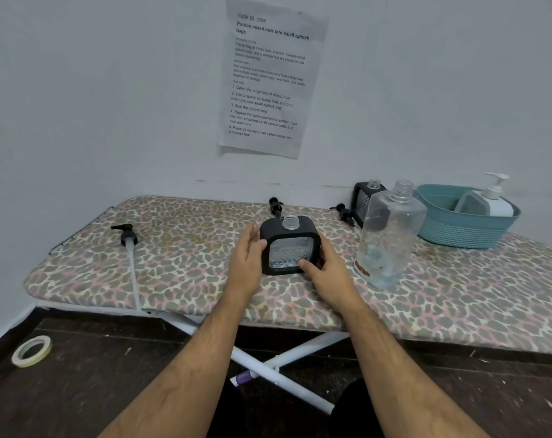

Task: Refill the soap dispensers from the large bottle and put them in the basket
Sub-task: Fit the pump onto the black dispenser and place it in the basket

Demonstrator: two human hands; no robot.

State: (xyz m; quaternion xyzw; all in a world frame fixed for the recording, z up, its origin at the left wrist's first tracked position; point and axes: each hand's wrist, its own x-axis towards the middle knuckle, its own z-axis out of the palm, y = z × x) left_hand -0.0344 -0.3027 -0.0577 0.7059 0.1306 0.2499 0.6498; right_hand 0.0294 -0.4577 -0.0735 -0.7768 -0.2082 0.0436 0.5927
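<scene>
Both hands around open dispenser

Matt black frame around a clear, diamond-textured dispenser; glossy clear plastic bottle; printed cloth board cover; ribbed teal basket.

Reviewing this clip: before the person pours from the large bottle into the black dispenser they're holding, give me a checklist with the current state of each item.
1. Black dispenser neck uncapped: ok.
2. Dispenser steadied: ok, left hand and right hand on its sides.
3. Large bottle open and upright: ok.
4. Soap enough in large bottle: not ok, only a little at the bottom.
5. A hand free to lift the bottle: not ok, both on the dispenser.
6. Basket has room: cannot tell; a white pump bottle is already in it.
</scene>
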